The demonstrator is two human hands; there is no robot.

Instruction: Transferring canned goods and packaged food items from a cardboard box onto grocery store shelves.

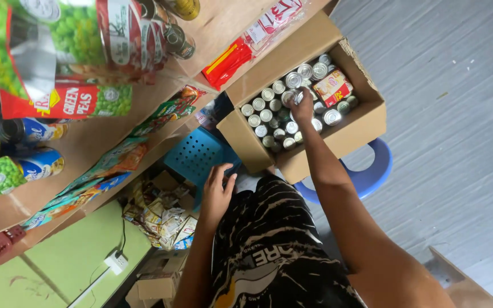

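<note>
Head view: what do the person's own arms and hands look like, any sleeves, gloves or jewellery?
Both arms are bare along all that shows, with no sleeves in view. The left hand and the right hand wear no gloves, and no watch, band or ring shows. The fingers are uncovered. The person wears dark clothing with pale streaks and lettering.

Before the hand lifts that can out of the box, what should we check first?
1. Right hand has fingers closed on a can: ok.
2. Firmness of that hold: cannot tell.
3. Cardboard box flaps are open: ok.
4. Box sits steady on the blue stool: cannot tell.
5. Left hand is off the box, resting by the knee: ok.
6. Neighbouring cans stand upright: ok.
</note>
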